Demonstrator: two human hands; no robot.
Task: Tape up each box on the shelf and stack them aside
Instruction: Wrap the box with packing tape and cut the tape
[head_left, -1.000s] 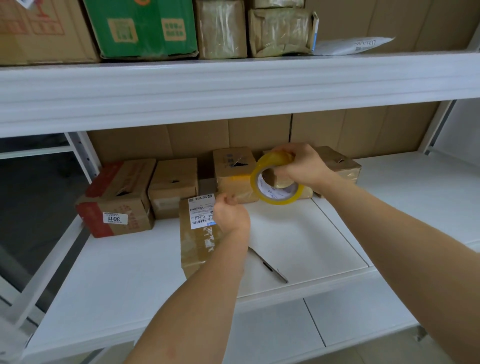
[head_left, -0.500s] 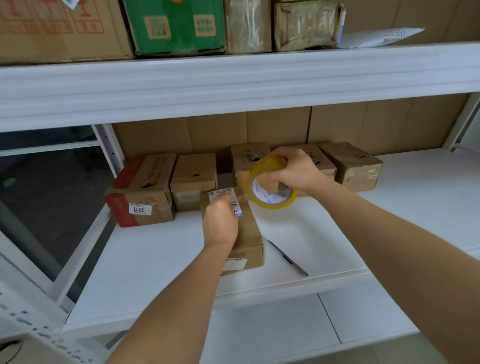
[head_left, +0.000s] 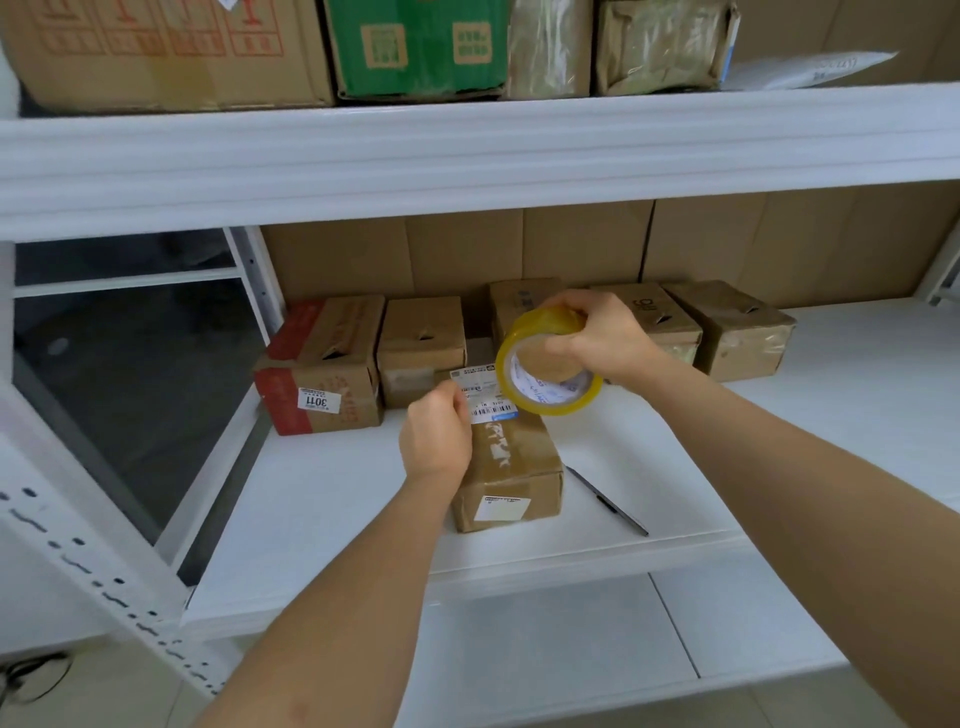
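White shelf (head_left: 322, 499): front box (head_left: 511, 467) under left hand (head_left: 439, 441); right hand (head_left: 602, 338) gripping tape roll (head_left: 545, 364).

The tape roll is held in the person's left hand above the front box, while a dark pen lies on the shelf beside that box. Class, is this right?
Not quite. The head view shows the tape roll in the right hand; the left hand rests on the front box. The pen does lie on the shelf beside it.

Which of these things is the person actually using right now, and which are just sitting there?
In use:
- tape roll, in the right hand
- front box, under the left hand
- row of boxes behind, likely next

Just lying about:
- pen-like tool beside the front box
- parcels on the upper shelf
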